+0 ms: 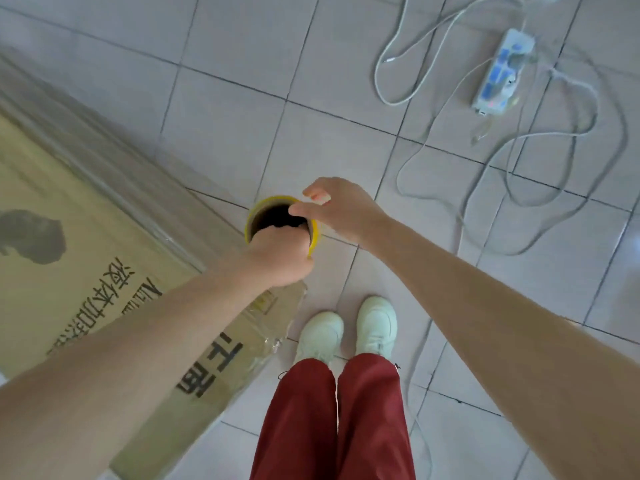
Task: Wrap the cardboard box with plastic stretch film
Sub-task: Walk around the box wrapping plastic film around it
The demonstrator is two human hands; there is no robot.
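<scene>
Box (86, 271) fills the left of the view, lying on the tiled floor (346, 81). Its long edge runs diagonally from upper left down to a near corner just under my left wrist. Film (114, 174) already lies in streaked layers along that long side, and a loose crumple of it shows at the near corner.

Roll (254, 211) stands on end just beside that long side, close to the corner. I see it end-on: yellow rim, dark hollow core.

Left hand (282, 258) is on the near side of the roll, fingers curled down into the core and grasping the rim. Right hand (343, 209) is at the far-right side of the rim. The thumb lies over the core opening and the other fingers are loosely bent above the rim's outer side. Blurred, so I cannot tell whether it pinches the rim or just touches it.

Open floor lies beyond the roll and to its right. Power strip (502, 74) and looping cables (540, 202) lie at upper right, well apart from the roll. My shoes (346, 327) stand near the box corner, right of it, with red trousers (332, 410) above them in the view.
</scene>
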